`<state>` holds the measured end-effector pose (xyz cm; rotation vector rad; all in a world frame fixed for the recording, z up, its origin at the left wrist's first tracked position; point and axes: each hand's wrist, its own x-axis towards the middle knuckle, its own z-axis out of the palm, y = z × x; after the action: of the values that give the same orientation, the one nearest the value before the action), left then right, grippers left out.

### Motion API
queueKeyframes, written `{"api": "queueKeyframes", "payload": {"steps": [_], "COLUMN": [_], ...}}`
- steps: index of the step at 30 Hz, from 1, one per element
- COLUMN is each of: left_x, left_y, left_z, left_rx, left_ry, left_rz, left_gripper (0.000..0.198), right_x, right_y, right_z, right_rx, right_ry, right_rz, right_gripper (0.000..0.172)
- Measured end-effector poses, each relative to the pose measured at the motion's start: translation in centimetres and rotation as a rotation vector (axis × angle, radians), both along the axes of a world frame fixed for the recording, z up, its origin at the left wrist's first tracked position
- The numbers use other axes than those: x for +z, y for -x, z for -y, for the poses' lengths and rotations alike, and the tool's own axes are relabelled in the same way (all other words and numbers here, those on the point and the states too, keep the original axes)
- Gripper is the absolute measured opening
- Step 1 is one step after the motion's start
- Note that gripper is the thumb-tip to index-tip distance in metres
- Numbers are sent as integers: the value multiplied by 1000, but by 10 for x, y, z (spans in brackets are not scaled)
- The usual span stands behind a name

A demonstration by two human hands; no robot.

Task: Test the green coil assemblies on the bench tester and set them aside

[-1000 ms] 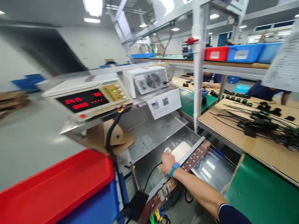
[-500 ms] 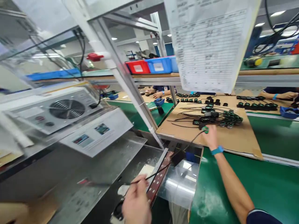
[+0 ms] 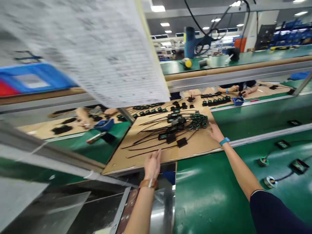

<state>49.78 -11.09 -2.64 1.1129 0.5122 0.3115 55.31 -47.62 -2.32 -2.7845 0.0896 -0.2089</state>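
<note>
A cardboard sheet (image 3: pixel 133 160) carries a pile of black cable assemblies (image 3: pixel 179 121), with small black boxes along the leads and round green-topped parts (image 3: pixel 198 121) bunched at the right end. My left hand (image 3: pixel 152 164), a brown strap on its wrist, is at the sheet's front edge with fingers stretched out, just below the nearest cable (image 3: pixel 151 153). It holds nothing. To the right of the round parts, my right hand (image 3: pixel 215 132), wearing a blue wristband, rests by the sheet's right side. Its fingers are apart, and no part shows in them.
More assemblies lie on the green bench (image 3: pixel 204 195) at right, including a round part (image 3: pixel 270 182). A slanted metal post (image 3: pixel 80 170) and a hanging paper form (image 3: pixel 104 52) block the left. Across the bench, co-workers' hands (image 3: pixel 84 118) work near blue bins (image 3: pixel 104 125).
My left hand has let go of the black cable, and my right hand has released the green round part. That assembly now lies at the front of the pile. The view has swung right.
</note>
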Motion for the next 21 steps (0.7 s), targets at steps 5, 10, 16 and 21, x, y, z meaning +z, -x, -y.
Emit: {"api": "queueKeyframes", "payload": {"steps": [5,10,16,21], "left_x": [-24,-55,-61,-49], "left_y": [63,121,163,194], "left_z": [-30,-46,-27,8], "left_rx": [-54,-69,-131,-243], "left_ry": [-56,-148,-243,-309], "left_rz": [-75,-137,-69,39], "left_gripper": [11,24,55,52], "right_x": [-12,-22,-2,56], "right_y": [101,189,194,192], "right_z": [86,151,131,9], "right_rx": [-67,-226,20,577], "right_ry": [159,338,433,7], "right_rz": [-248,-557,-525,-365], "right_gripper": [43,35,24,40]}}
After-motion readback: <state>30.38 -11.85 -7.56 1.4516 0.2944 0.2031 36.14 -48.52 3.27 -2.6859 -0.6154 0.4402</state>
